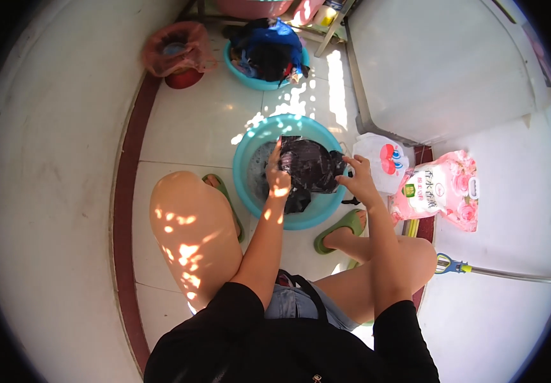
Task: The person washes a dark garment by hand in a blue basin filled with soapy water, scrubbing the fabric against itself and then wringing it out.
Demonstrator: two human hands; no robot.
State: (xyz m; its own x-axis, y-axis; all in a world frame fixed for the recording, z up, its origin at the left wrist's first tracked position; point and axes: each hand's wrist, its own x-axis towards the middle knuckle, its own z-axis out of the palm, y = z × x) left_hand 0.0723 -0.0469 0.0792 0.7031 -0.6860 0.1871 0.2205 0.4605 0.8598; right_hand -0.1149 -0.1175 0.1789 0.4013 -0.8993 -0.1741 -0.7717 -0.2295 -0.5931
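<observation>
A light-blue plastic basin (242,177) with sudsy water stands on the tiled floor between my feet. A wet dark garment (306,165) is spread over it, with more dark cloth (298,200) lower in the basin. My left hand (278,172) lies along the garment's left edge, fingers pointing away from me; whether it grips the cloth is hard to tell. At the basin's right rim, my right hand (357,177) pinches a bunched end of the garment between thumb and fingers.
Beyond stands a second blue basin (256,85) heaped with clothes. A red bag (177,48) lies over a red container at the far left. To the right are a white bag (376,160) with a cartoon face, a pink detergent bag (457,191) and a mop handle (515,274).
</observation>
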